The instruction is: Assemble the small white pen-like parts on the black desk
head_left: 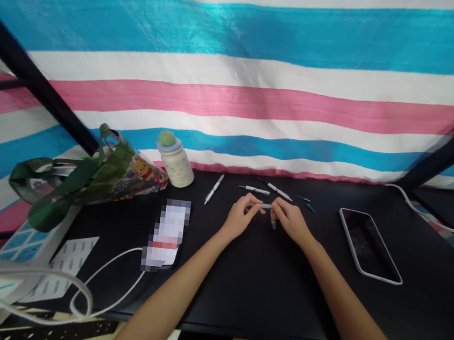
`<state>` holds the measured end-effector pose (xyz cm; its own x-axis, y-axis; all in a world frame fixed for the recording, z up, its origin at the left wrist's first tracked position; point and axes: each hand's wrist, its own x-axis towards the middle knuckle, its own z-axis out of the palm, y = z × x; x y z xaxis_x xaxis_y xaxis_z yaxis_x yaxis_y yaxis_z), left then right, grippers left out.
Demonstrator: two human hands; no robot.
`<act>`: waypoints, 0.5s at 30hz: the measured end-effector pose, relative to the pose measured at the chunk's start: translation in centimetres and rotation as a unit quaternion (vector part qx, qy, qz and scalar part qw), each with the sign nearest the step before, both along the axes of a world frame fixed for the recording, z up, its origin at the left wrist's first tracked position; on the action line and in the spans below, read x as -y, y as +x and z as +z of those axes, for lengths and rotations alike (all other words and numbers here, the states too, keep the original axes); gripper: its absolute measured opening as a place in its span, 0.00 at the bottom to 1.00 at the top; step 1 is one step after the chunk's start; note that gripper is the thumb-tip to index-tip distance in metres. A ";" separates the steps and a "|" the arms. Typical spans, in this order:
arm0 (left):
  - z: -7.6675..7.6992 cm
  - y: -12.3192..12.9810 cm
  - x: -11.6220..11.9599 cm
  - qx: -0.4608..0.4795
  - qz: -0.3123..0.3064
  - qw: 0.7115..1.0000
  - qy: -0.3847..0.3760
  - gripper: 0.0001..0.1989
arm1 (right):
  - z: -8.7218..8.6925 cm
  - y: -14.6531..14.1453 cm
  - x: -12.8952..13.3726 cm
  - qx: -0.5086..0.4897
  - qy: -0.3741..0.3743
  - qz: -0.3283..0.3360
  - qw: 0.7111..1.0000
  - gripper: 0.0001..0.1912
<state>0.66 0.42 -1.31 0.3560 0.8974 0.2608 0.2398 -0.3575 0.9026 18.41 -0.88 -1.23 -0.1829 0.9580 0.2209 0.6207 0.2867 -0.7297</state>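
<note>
Near the middle of the black table, my left hand [242, 214] pinches one end of a small whitish pen barrel [264, 206]. The fingers of my right hand [289, 217] are closed at the barrel's other end, and a short clear piece [273, 223] sticks out below them. Just beyond my hands lie a white pen [256, 190] and another white pen [279, 191], both with thin dark tips. A third white pen [214, 189] lies to the left. A thin refill part [302, 198] and a small blue piece [310, 207] rest to the right.
A white-framed phone [369, 244] lies at the right. At the left are a lit phone [166, 234], a cream bottle [176, 165], a green bag [104, 179], a label sheet [69, 261] and a looping white cable [121, 253]. Striped sheeting [258, 103] hangs behind.
</note>
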 end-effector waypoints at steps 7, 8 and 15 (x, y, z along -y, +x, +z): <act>0.2 -0.2 -0.1 -0.015 -0.026 0.999 0.021 0.07 | -0.2 0.3 -0.3 0.011 0.003 -0.004 1.000 0.24; 0.1 -0.2 -0.1 -0.019 -0.023 0.999 0.029 0.07 | -0.2 0.3 -0.4 0.009 0.001 -0.005 1.000 0.24; -0.2 -0.4 -0.1 -0.073 0.035 0.993 0.083 0.08 | -0.6 0.2 -0.6 0.001 -0.034 -0.001 0.999 0.27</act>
<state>0.30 0.56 -1.54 0.3391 0.8703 0.3573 0.3940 -0.4763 0.7861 18.66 -0.28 -1.83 -0.1816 0.9712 0.1545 0.6229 0.2351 -0.7461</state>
